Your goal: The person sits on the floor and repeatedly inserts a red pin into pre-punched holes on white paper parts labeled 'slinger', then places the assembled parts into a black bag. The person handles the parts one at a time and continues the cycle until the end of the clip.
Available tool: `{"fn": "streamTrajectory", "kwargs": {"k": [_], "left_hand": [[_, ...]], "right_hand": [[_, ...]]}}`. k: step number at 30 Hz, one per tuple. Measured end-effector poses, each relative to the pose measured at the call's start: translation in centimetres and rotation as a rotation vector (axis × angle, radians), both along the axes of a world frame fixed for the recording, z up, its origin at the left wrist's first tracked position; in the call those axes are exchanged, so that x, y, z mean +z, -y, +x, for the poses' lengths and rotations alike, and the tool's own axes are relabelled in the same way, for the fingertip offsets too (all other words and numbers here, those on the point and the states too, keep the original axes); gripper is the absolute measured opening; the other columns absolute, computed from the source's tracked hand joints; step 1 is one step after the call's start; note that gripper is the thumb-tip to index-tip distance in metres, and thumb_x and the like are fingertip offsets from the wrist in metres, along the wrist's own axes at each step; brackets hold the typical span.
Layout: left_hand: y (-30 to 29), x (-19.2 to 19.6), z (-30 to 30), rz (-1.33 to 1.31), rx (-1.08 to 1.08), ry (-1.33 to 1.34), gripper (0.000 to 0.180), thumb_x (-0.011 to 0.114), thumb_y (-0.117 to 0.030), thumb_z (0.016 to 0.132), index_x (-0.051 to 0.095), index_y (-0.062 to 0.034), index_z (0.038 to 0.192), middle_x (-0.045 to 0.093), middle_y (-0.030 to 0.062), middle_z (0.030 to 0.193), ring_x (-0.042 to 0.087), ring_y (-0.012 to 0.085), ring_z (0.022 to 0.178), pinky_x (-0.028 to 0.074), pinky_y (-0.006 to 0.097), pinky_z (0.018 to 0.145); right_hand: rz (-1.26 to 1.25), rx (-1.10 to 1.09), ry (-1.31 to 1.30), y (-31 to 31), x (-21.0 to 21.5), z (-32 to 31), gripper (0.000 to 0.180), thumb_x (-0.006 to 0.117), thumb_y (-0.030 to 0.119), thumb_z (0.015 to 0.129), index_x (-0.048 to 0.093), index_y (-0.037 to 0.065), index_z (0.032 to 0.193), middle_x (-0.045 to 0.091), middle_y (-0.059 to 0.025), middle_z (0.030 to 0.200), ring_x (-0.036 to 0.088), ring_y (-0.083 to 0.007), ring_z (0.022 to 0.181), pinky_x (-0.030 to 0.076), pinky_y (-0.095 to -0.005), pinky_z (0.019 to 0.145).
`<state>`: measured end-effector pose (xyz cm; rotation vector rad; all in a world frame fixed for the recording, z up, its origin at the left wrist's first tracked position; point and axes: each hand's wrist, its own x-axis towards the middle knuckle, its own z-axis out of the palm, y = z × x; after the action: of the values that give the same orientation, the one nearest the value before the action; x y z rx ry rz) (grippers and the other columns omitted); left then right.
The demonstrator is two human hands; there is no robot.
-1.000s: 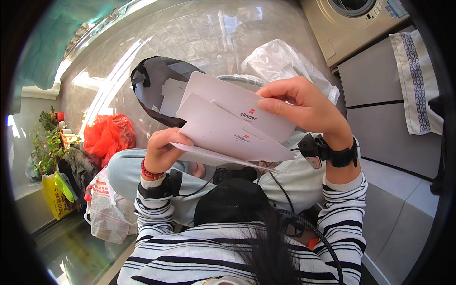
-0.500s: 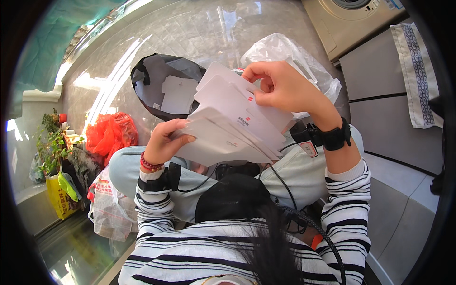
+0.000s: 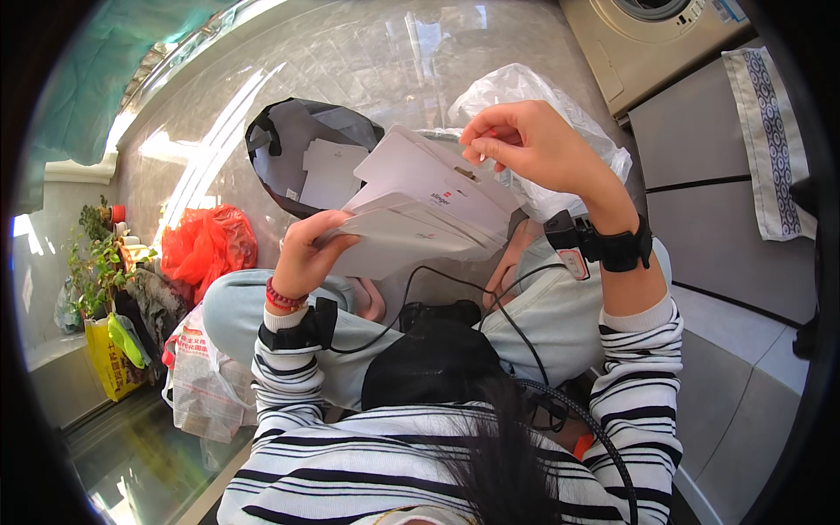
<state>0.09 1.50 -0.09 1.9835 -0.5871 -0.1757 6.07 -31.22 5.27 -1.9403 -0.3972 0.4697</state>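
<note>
My left hand grips a fanned stack of white card sheets by its near-left edge, thumb on top. The sheets have small red and dark print and, toward the right, a small brownish slot or patch. Just above the stack's right edge is my right hand, apart from the sheets, with thumb and fingertips pinched together. A tiny pale bit shows at those fingertips, too small to name. Beyond the stack stands an open dark fabric bin with white card pieces inside.
A crumpled clear plastic bag lies behind my right hand. Red and white plastic bags sit at left, beside a potted plant. A washing machine stands far right. A black cable runs across my lap.
My right hand has lifted off the sheets, rising slightly up and away. The stack in my left hand has tilted and shifted up a little, uncovering more of my feet.
</note>
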Motion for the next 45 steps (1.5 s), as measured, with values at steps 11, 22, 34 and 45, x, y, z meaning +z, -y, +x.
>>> {"fn": "streamTrajectory", "kwargs": {"k": [11,22,34,45], "left_hand": [[-1.0,-0.6,-0.6,-0.203,0.122,0.002,0.012,0.068,0.006,0.079,0.063,0.0009,0.089,0.065,0.0069,0.082,0.059,0.0129,0.073,0.047,0.024,0.068],[-0.2,1.7,-1.1,-0.074,-0.017,0.516,0.015,0.069,0.001,0.071,0.060,0.0006,0.083,0.068,0.0187,0.091,0.067,0.0299,0.074,0.053,0.033,0.064],[0.6,1.3,-1.4,-0.046,0.157,0.745,0.024,0.075,-0.017,0.073,0.062,0.0008,0.082,0.068,0.0194,0.097,0.069,0.0291,0.075,0.053,0.032,0.064],[0.2,1.2,-0.8,-0.034,0.109,0.871,0.024,0.073,-0.012,0.075,0.057,0.0028,0.087,0.068,0.0223,0.096,0.069,0.0319,0.073,0.054,0.036,0.062]], "right_hand": [[0.060,0.052,0.038,0.3,1.7,-1.9,0.027,0.066,0.024,0.088,0.069,-0.002,0.091,0.062,-0.0027,0.068,0.053,-0.0075,0.063,0.042,-0.0222,0.058],[0.016,-0.010,0.677,-0.6,3.0,-4.3,0.031,0.082,0.011,0.063,0.069,0.005,0.091,0.069,-0.0022,0.084,0.058,-0.0166,0.067,0.045,-0.0261,0.063],[-0.039,-0.076,1.270,-1.4,3.5,-5.2,0.030,0.082,0.007,0.055,0.062,0.006,0.077,0.063,-0.0059,0.073,0.061,-0.0228,0.068,0.049,-0.0312,0.056],[0.049,-0.161,1.418,-2.0,3.0,-5.0,0.023,0.077,0.002,0.063,0.064,0.002,0.082,0.060,-0.0058,0.071,0.060,-0.0223,0.064,0.051,-0.0275,0.052]]}}
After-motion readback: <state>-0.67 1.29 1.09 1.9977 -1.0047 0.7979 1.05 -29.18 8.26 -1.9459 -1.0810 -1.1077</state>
